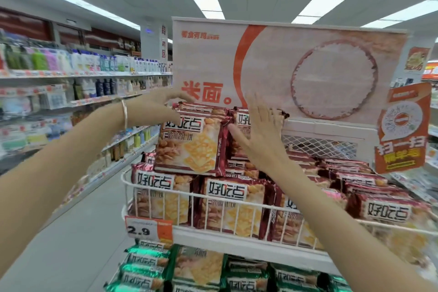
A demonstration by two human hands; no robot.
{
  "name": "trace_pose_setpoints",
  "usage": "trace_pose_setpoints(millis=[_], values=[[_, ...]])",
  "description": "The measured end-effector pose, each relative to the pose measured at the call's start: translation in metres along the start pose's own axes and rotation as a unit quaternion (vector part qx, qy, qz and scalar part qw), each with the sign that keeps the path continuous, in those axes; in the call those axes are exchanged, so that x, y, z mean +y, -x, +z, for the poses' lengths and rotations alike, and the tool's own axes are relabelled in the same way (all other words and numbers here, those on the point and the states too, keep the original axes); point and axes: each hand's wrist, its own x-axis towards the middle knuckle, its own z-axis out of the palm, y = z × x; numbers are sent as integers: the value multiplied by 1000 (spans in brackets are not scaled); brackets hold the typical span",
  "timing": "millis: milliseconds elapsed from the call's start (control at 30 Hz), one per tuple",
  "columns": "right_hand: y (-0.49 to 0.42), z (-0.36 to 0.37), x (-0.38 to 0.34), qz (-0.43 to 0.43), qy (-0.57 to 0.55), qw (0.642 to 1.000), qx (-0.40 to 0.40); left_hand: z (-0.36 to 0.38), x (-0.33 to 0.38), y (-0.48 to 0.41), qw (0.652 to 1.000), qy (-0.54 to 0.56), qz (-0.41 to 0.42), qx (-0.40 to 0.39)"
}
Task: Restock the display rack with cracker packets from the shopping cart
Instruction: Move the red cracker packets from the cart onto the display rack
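Head view: left hand [154, 108] pinches the top-left edge of the upper cracker packet [192, 142] atop the rack's [213, 236] top-tier pile. Right hand [258, 135], fingers [254, 111] straight, presses the neighbouring packet [241, 122]; free basket room lies to its right.

- The left hand [154, 106], with a bracelet [125, 114], grips the top edge of a packet [189, 147] standing tilted at the rack [213, 236]'s rear left.
- The right hand [258, 135], fingers straight, presses flat on the stack [240, 118] just right of it.
- Other red packets [227, 199] fill the rack's front.
- A sign [284, 66] rises behind the rack; a price tag [148, 229] hangs at its front left.
- Below the rack lie green packets [147, 265]; shelves [71, 73] run left of it.
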Motion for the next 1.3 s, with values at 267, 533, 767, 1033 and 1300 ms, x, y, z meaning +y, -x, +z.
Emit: trace_pose_setpoints(millis=[267,533,767,1033,1300], values=[[6,41,-33,-167,117,976,-75,55,-66,4,975,-180,96,83],[10,38,-33,-143,115,978,-99,76,-86,-5,990,-59,101,80],[35,11,-29,-70,-23,992,-103,81,-80,16,962,-158,139,172],[72,-7,7,-44,182,936,-300,125,-97,10,907,-288,248,182],[64,-8,8,-36,185,925,-330,125,-106,3,887,-327,258,200]])
